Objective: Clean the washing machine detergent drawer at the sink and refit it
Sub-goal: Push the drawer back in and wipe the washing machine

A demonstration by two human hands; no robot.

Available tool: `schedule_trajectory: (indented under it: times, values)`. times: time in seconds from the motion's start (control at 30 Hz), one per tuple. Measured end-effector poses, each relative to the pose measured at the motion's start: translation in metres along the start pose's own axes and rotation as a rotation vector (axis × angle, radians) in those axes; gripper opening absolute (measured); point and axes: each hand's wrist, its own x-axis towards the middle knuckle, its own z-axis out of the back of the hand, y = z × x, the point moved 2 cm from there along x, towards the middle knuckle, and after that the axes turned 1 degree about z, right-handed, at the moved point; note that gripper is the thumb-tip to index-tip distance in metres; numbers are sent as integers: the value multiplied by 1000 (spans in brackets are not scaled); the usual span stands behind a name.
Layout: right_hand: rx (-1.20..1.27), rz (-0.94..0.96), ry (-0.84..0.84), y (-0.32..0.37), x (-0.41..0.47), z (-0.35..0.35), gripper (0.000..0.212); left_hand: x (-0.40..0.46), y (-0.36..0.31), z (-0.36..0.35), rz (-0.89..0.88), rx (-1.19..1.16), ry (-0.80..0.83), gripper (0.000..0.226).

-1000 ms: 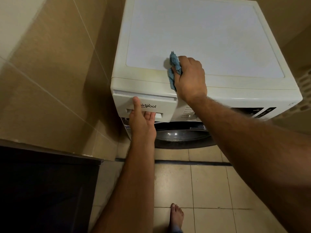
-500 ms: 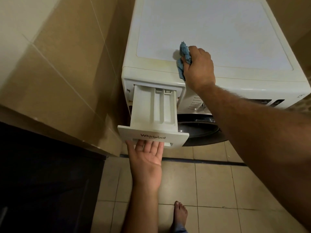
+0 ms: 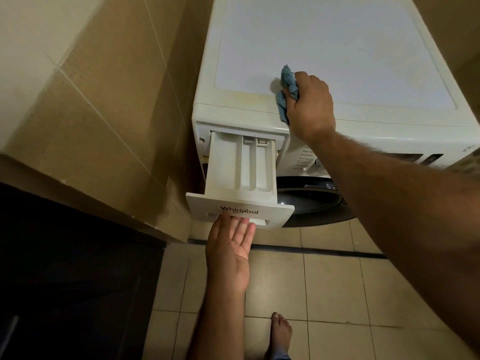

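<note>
The white detergent drawer (image 3: 241, 172) stands pulled far out of the washing machine (image 3: 337, 48), its compartments open to view. My left hand (image 3: 228, 255) lies palm up below the drawer's front panel, with straight fingers reaching into the handle recess. My right hand (image 3: 309, 107) rests on the machine's top near the front edge and grips a crumpled blue cloth (image 3: 287, 79). My right forearm crosses over the control panel.
A tiled wall (image 3: 91, 100) runs close along the machine's left side. A dark cabinet (image 3: 65, 268) fills the lower left. The round dark door (image 3: 311, 201) sits under the drawer's right side. My bare foot (image 3: 280, 331) stands on the tiled floor.
The drawer went from closed to pulled far out, drawn by my left hand, which turned palm up under the handle. My right hand stayed on the machine top with the cloth.
</note>
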Motion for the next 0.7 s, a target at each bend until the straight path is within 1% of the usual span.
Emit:
schedule_trajectory:
  times: [0.3,0.53,0.7]
  values:
    - [-12,-3,-2,1,-1,0,25,6,8,-8,19,-30,3,60]
    - [4,-2,-14,2,-1,1,25,22,3,-25,-3,-49,26,57]
    - [4,9,-28,3,-2,2,22,31,-1,-32,25,-13,3,45]
